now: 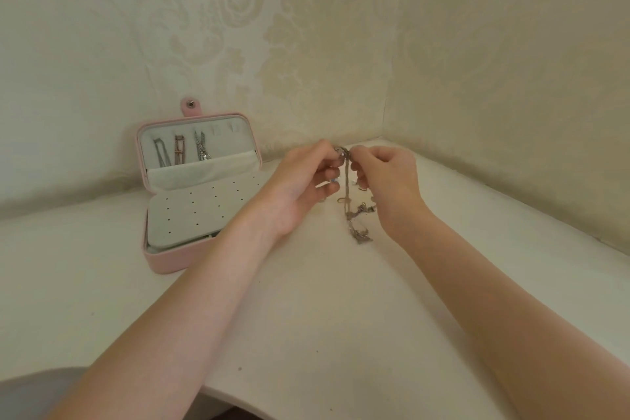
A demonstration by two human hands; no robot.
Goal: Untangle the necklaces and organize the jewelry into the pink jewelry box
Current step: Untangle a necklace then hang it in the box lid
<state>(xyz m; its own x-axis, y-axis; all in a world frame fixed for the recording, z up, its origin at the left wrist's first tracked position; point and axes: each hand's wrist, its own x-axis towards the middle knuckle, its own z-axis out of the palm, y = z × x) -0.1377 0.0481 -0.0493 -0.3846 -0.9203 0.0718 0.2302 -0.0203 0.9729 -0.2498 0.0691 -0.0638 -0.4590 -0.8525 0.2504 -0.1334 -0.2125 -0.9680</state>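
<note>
Both hands, left (300, 187) and right (388, 181), pinching the top of tangled necklaces (351, 208) hanging above the white tabletop (306, 300), right of the open pink jewelry box (170, 262).

I see a white table (306, 317) fitted into a corner between two patterned walls, its near edge curving inward. On it, far left, stands an open pink jewelry box (170, 257), its lid leaning against the wall. Right of the box, the lower end of a tangled chain (361, 235) appears to touch the tabletop.
</note>
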